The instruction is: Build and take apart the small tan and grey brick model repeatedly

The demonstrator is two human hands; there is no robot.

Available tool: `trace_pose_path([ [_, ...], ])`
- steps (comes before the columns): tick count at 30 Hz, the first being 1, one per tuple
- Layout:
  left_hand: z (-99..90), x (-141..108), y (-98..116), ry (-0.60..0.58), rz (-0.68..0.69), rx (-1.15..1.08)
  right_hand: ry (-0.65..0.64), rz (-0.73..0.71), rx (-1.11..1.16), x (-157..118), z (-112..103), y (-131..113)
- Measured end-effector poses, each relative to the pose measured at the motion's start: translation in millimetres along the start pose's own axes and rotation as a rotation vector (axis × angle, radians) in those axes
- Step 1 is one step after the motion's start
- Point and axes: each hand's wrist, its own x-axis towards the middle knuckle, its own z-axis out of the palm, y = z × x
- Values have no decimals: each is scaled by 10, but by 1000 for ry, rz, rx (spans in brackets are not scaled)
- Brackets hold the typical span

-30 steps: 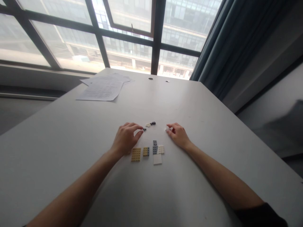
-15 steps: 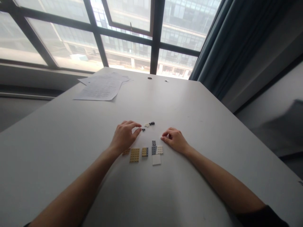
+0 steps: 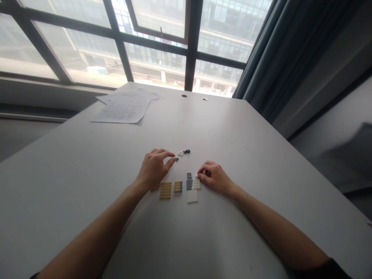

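My left hand [image 3: 156,166] hovers over the table with thumb and index finger apart, their tips beside a small dark brick piece [image 3: 176,159]. It partly covers an orange plate [image 3: 155,187]. My right hand [image 3: 214,176] is closed in a pinch on a small white brick [image 3: 197,176], at the back edge of a white studded plate [image 3: 197,184]. Left of that plate lie a blue-grey plate [image 3: 189,184] and, behind it, a small grey studded piece [image 3: 189,175]. In front is a smooth white tile [image 3: 192,196]. A tan plate [image 3: 166,190] and a tan-and-grey piece [image 3: 178,186] lie further left.
Beyond my hands lie small white pieces [image 3: 180,153] and a black brick piece [image 3: 187,151]. Printed papers [image 3: 122,108] are spread at the table's far left. Two cable holes, one dark-rimmed [image 3: 184,95], sit near the far edge. Windows and a dark curtain [image 3: 264,54] stand behind.
My right hand has moved slightly toward me, bringing the small white brick to the white studded plate. My left hand has barely moved.
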Motion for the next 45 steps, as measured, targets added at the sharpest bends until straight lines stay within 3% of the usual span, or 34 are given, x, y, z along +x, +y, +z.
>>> trace_pose_path([
  [10, 21, 84, -35, -12, -24, 15, 118, 58, 101, -19, 56, 51],
  [17, 205, 347, 35, -176, -93, 108, 177, 69, 123, 2, 90, 76],
  [22, 288, 458, 85, -157, -157, 140, 228, 80, 155, -6, 74, 87],
  [29, 232, 443, 115, -144, -164, 46, 263, 97, 198, -2, 61, 97],
  [34, 121, 275, 252, -100, -20, -108, 342, 41, 194, -17, 57, 24],
  [39, 46, 43, 460, 18, 387, -274, 445, -114, 147, -66, 51, -156],
  [45, 69, -52, 515, -9, 329, -348, 366, -142, 155, -72, 13, -186],
])
